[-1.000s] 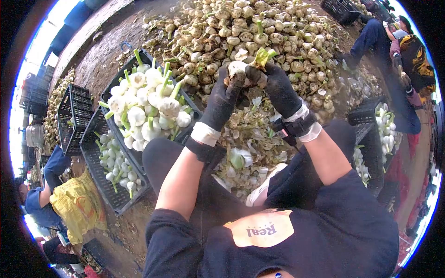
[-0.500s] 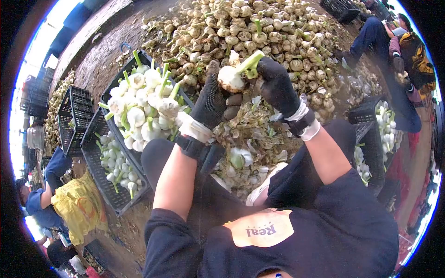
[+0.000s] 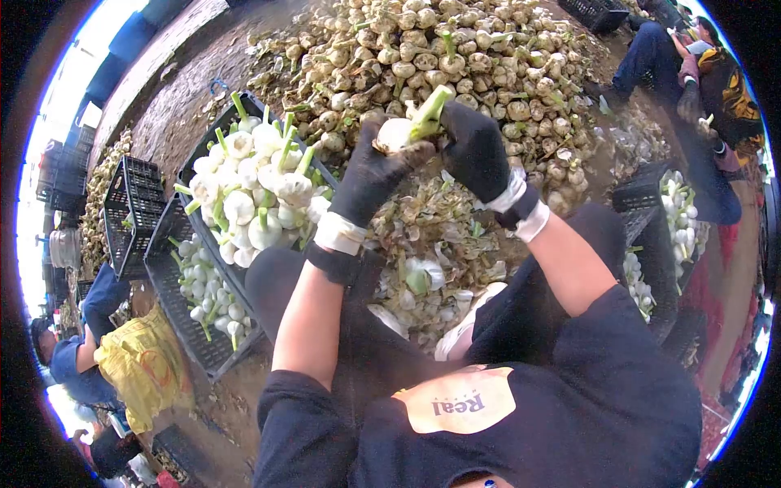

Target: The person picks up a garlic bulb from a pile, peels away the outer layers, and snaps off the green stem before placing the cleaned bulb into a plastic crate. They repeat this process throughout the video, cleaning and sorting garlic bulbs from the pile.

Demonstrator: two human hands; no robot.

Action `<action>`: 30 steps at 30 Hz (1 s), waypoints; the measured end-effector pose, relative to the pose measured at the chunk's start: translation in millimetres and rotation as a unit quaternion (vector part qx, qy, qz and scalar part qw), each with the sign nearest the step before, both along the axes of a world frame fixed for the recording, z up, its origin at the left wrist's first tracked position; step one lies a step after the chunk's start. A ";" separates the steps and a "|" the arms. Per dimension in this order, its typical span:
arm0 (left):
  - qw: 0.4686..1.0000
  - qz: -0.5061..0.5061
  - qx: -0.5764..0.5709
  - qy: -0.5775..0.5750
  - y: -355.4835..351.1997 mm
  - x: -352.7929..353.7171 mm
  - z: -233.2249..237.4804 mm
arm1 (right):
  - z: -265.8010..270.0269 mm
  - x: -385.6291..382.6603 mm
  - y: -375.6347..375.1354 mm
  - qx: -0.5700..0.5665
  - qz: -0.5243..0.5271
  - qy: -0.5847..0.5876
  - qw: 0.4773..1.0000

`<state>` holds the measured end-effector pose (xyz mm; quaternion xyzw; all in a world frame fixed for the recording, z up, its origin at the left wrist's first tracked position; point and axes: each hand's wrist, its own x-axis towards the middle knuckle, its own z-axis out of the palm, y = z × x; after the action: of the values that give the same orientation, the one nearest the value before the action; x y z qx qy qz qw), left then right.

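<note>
A white garlic bulb [image 3: 394,135] with a thick green stem is held up between my two gloved hands, in front of the big heap. My left hand [image 3: 376,172], in a black glove, wraps round the bulb from below, thumb across its near side. Beside the stem, my right hand [image 3: 475,151] is closed with its fingers bent; its fingertips are at the stem and what they pinch is partly hidden. Loose peeled skins [image 3: 439,236] lie on the ground under my hands. Left of them, a black crate [image 3: 213,134] is piled high with cleaned white garlic bulbs [image 3: 252,183].
A large heap of unpeeled garlic [image 3: 455,61] rises ahead. Another black crate [image 3: 191,325] of garlic stands at left, an upright crate [image 3: 134,215] beyond it. More crates [image 3: 651,203] stand at right. People sit at far right [image 3: 651,61] and far left [image 3: 77,362], near a yellow sack [image 3: 142,366].
My left hand has turned and closed round the bulb, its thumb now over the near side. The bulb has shifted slightly left, and my right hand has moved slightly down.
</note>
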<state>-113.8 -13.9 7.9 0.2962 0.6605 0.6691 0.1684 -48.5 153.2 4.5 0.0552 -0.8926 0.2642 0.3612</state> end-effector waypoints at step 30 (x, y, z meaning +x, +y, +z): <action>0.992 0.060 -0.091 0.056 -17.4 10.4 20.1 | -1.8 12.6 -20.8 -0.027 -0.028 0.013 0.999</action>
<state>-103.4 -31.3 28.0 0.2761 0.7437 0.5975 0.1170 -35.9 132.5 2.7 0.0238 -0.8815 0.2769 0.3817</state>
